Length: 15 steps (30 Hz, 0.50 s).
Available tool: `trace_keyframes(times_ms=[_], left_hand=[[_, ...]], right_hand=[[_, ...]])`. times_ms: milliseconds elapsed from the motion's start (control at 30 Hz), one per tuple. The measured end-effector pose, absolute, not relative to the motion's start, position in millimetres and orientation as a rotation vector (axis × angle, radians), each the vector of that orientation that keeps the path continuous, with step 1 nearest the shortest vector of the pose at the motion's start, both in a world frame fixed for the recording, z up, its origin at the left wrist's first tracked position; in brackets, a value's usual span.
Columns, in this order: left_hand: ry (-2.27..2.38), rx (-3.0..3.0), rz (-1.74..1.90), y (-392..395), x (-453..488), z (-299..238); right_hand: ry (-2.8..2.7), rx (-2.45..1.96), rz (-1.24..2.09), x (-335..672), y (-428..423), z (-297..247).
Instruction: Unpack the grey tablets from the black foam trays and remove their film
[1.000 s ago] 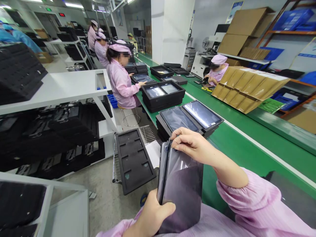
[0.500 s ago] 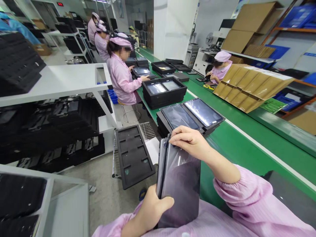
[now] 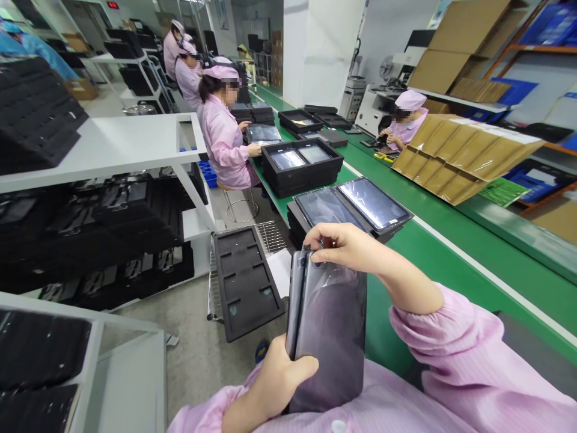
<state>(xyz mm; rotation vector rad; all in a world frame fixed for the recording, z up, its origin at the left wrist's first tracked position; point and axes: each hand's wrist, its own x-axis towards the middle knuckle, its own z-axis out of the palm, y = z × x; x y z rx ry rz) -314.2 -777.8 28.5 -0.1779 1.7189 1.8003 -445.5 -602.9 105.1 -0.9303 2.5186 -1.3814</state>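
My feed: left hand [image 3: 283,376] wrapped round upright tablets [image 3: 333,337], low; right hand [image 3: 342,246] pinched at their top corner | tablets beside green bench [image 3: 424,249], near end | stacked black trays [image 3: 306,185] on bench | white rack [image 3: 126,138] left of bench | white pillar [image 3: 324,54] by bench's far stretch

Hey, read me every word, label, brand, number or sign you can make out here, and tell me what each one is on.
None can be read for certain.
Red display at the back: too blurred.
White sticker on a lying tablet: too small.
Held tablets: no readable text on the sides showing.
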Motion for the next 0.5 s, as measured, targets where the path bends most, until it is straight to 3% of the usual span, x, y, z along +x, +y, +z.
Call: trace_keyframes(times_ms=[267, 500], left_hand=[[1.675, -0.156, 1.857, -781, -311, 23], [1.679, -0.153, 1.883, -779, -311, 24]], right_hand=[[2.321, -0.803, -1.398, -455, -601, 113], [2.546, -0.849, -1.300, -449, -612, 104]])
